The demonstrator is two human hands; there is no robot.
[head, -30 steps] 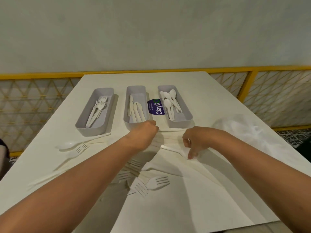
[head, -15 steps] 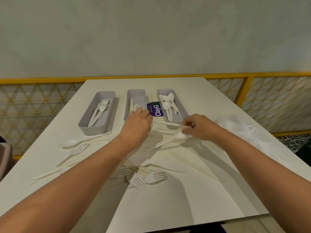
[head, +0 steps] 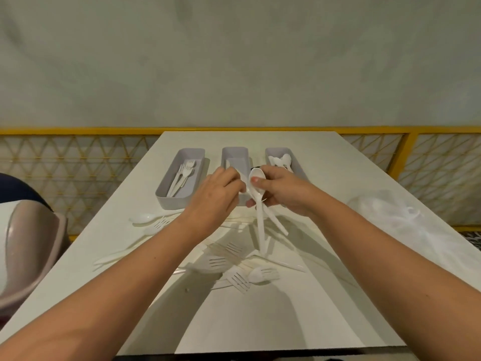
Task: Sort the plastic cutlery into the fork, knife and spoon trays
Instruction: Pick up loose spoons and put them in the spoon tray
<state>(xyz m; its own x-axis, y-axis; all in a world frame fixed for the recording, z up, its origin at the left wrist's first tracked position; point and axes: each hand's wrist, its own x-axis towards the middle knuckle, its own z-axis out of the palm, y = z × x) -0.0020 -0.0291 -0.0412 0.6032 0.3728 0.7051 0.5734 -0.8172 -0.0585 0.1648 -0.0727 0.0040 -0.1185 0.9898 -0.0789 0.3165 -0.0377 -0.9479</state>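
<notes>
Spoon [head: 260, 217] pinched by right hand [head: 285, 192] fingers, bowl at 12 o'clock, handle toward 6. Left hand [head: 217, 190] at its 9, fingers curled; hold unclear.

Three trays in a row at the far middle of the table, loose cutlery nearer

On the table [head: 338, 178] the fork tray [head: 166, 190] stands left, the knife tray [head: 235, 155] in the middle and the spoon tray [head: 299, 169] right, side by side. The left hand [head: 218, 194] and right hand [head: 282, 195] are close together just before the knife tray. The right hand pinches the held spoon [head: 256, 187] bowl-up, its handle hanging toward the table (a second handle hangs beside it). Nearer the person lies the heap of forks [head: 234, 273]. A loose spoon [head: 141, 218] lies before the fork tray. A plastic bag [head: 395, 217] lies on the table's right side, a chair [head: 26, 243] stands left of the table, and a railing [head: 78, 131] runs behind it.
</notes>
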